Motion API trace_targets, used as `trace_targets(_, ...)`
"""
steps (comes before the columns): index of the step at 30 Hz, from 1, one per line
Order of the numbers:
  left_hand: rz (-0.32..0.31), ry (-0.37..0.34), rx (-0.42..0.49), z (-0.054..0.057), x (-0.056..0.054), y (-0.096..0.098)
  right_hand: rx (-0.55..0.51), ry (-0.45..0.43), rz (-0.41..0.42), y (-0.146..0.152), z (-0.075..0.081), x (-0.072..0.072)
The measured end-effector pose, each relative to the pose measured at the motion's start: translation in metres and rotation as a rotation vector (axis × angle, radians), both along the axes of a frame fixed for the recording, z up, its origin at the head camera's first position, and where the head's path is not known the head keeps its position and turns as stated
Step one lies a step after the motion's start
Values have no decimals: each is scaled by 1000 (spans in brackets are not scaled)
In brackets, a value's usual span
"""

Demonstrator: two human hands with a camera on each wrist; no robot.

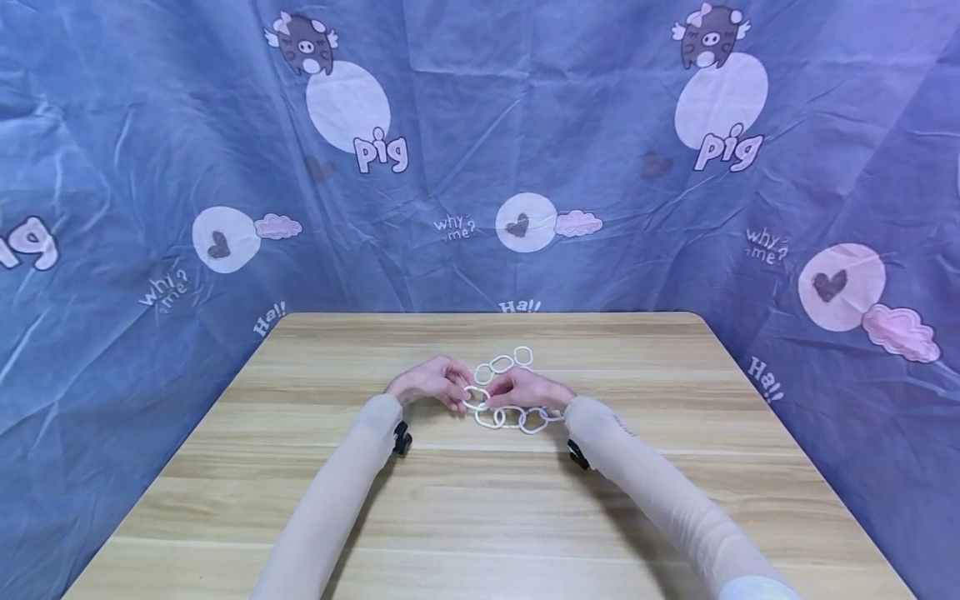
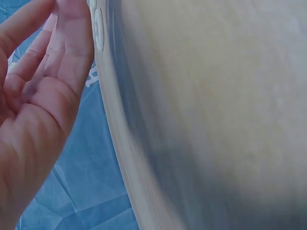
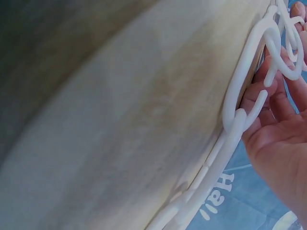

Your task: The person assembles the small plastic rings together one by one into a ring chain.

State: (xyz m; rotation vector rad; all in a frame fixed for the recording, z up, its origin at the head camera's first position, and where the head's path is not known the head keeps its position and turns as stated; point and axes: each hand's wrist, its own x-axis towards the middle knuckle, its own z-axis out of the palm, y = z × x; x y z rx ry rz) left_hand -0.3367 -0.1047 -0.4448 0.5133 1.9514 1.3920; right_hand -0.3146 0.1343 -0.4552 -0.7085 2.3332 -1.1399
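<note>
In the head view a white plastic link (image 1: 476,388) is between my two hands. My left hand (image 1: 430,382) pinches its left side with thumb and fingertips. My right hand (image 1: 527,389) pinches on the right, where links meet. Joined white links (image 1: 510,408) run rightward below that hand, partly hidden by its wrist. The right wrist view shows an oval link (image 3: 236,76) with a gap in its side, close by the right fingers. Another link (image 3: 290,40) hooks through it, near the left fingertips. The left wrist view shows the palm, with its fingertips cut off.
Behind the hands more white links (image 1: 502,357) lie in a row on the wooden table (image 1: 435,517). A blue printed cloth (image 1: 465,150) hangs around the table's back and sides. Dark wrist cameras (image 1: 402,437) sit under the sleeves.
</note>
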Motion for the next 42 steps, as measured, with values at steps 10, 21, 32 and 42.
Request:
trace_targets(10, -39, -1, 37, 0, 2, 2, 21, -10, -7, -7, 0, 2)
trace_targets(21, -42, 3, 41, -3, -1, 2, -32, -94, 96, -1, -1, 1)
trace_targets(32, -73, 83, -12, -3, -1, 3, -117, -176, 104, 1, -4, 1)
trace_targets(42, -74, 60, -15, -3, 0, 0, -104, -187, 53, 4, -4, 1)
